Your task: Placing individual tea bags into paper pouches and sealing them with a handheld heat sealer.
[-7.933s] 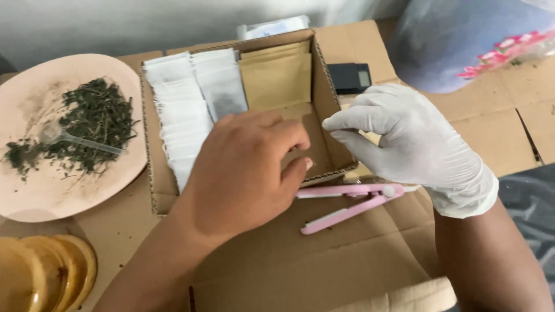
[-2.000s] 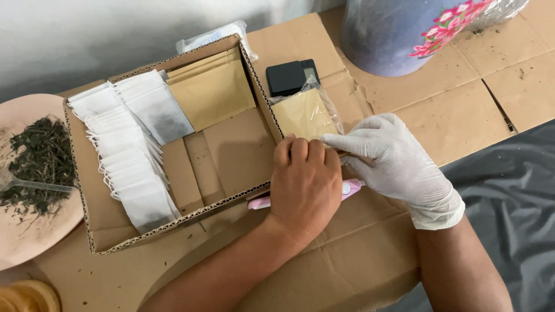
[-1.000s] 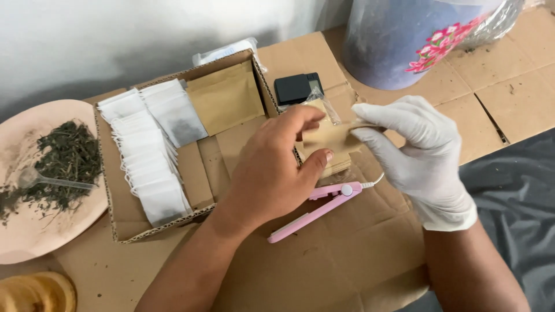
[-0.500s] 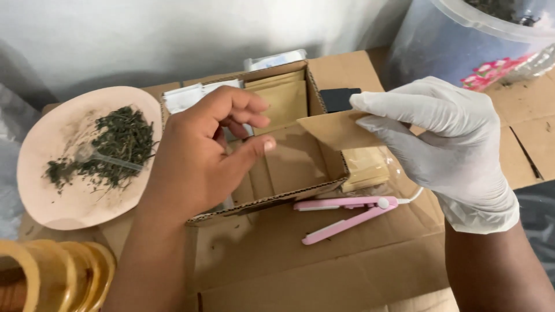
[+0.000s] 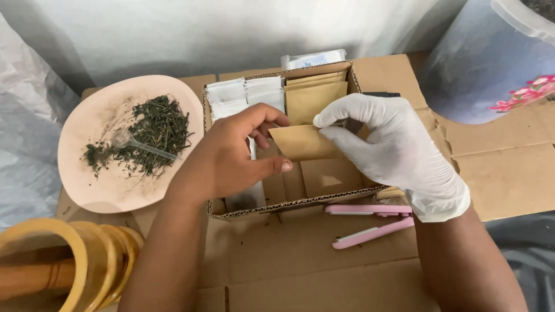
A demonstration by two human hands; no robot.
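A brown paper pouch point(image 5: 303, 143) is held over an open cardboard box point(image 5: 272, 209). My right hand point(image 5: 393, 150), in a white glove, pinches the pouch's top right edge. My bare left hand point(image 5: 231, 157) grips its left end with thumb and fingers. Inside the box stand rows of white sachets point(image 5: 245, 92) and more brown pouches point(image 5: 317, 92).
A pink plate point(image 5: 92, 185) with dried green leaves point(image 5: 151, 134) and a clear spoon point(image 5: 139, 144) lies at left. A pink clamp-like sealer point(image 5: 370, 222) rests in front of the box. Yellow rings point(image 5: 63, 266) sit at bottom left, a translucent tub point(image 5: 485, 63) at top right.
The view has swung left, back over the box and plate. Both hands lifted the brown pouch from the right of the box and now hold it above the box.
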